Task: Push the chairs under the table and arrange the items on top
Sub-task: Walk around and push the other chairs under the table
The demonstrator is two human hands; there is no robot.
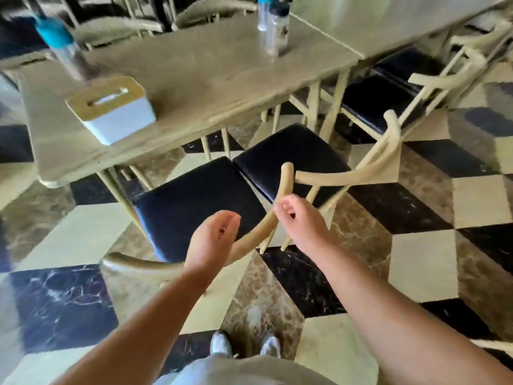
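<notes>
A chair with a black seat [194, 201] stands pulled out from the wooden table [194, 68], its curved wooden back rail [249, 240] toward me. My left hand [213, 240] hovers over that rail with its fingers loosely curled and apart. My right hand [297, 220] has curled fingertips touching the rail near its upper end; whether it grips is unclear. A second black-seat chair [291, 154] stands beside it to the right, partly under the table. On the table are a white tissue box [111, 109], a blue-capped bottle [63, 48] and two clear bottles [274, 26].
A third chair [383, 98] stands at the right by a second table [388, 18] that adjoins the first. More chairs line the far side. The floor is checkered tile [424, 262]. My shoes [244, 345] are just behind the near chair.
</notes>
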